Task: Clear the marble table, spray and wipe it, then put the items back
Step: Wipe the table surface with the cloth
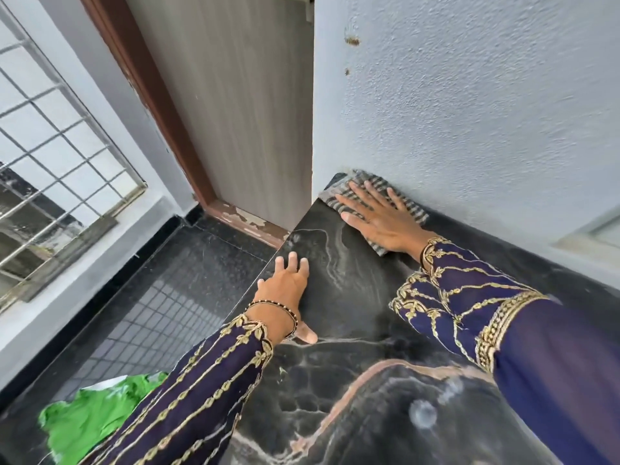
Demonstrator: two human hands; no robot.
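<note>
Now wiping far corner: my right hand (375, 219) lies flat, fingers spread, pressing striped cloth (365, 179) to marble bench (339, 297) — left hand (285, 286) relaxed on the edge, bracing my reach.

No text, label or number seems legible anywhere here.

The cloth (362, 176) lies in the far corner of the marble table (352, 290), against the wall (469, 112) behind it and under the right hand (375, 219). The left hand (285, 286) rests on the table's left edge, nearer than the cloth. Left of the table lies the floor (188, 270), with a door (235, 112) beyond it, a window grille (50, 146) farther left, and crumpled plastic (90, 421) on the near floor.
</note>
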